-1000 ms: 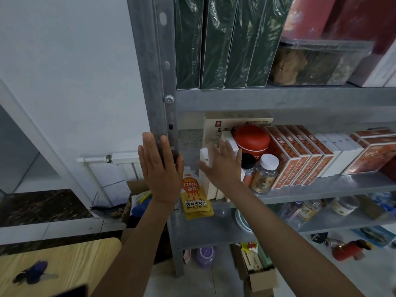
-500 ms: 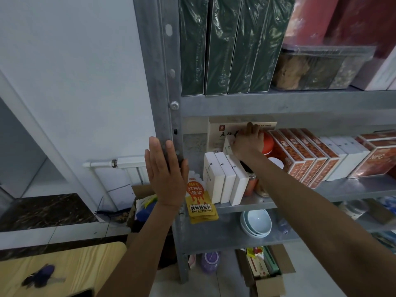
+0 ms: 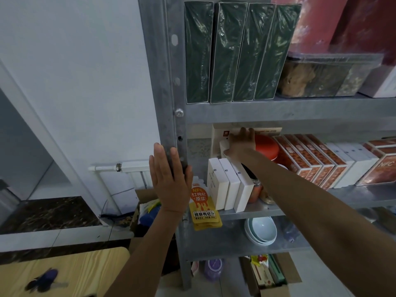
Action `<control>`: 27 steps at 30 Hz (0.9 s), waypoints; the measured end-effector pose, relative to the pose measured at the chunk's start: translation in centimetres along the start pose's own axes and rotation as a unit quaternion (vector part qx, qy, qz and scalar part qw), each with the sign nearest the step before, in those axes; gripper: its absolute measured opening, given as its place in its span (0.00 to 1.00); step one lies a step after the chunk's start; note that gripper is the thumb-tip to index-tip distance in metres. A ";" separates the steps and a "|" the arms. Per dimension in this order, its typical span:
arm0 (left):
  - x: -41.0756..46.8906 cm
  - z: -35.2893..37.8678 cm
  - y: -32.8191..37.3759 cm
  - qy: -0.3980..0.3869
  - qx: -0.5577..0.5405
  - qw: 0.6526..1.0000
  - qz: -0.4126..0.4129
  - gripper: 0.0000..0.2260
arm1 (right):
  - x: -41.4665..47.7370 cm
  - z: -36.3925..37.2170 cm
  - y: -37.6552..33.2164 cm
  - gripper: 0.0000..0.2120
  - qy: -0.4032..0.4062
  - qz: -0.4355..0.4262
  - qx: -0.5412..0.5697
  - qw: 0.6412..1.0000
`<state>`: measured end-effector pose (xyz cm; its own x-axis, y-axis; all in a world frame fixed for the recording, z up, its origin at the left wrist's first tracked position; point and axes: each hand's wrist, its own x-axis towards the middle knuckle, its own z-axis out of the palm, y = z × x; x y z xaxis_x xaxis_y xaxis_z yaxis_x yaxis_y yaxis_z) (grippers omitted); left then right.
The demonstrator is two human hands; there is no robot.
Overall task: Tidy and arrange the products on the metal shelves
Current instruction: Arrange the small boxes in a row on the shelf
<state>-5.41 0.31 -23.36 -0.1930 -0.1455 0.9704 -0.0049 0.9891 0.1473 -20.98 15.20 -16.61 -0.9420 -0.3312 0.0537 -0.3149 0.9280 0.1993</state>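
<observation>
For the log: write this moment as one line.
left hand flat on shelf post | right hand at rear white box | grip unclear
</observation>
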 end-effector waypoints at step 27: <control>-0.4 -3.3 2.9 -0.036 -0.025 0.999 -0.013 0.27 | -13.7 -2.6 5.0 0.26 0.454 -0.369 0.157 0.796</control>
<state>-2.09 3.18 -22.67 -0.2630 -0.1668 0.9503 0.0384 0.9824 0.1831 -9.35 23.90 -13.82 -0.0604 -0.6606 0.7483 -0.8909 0.3737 0.2580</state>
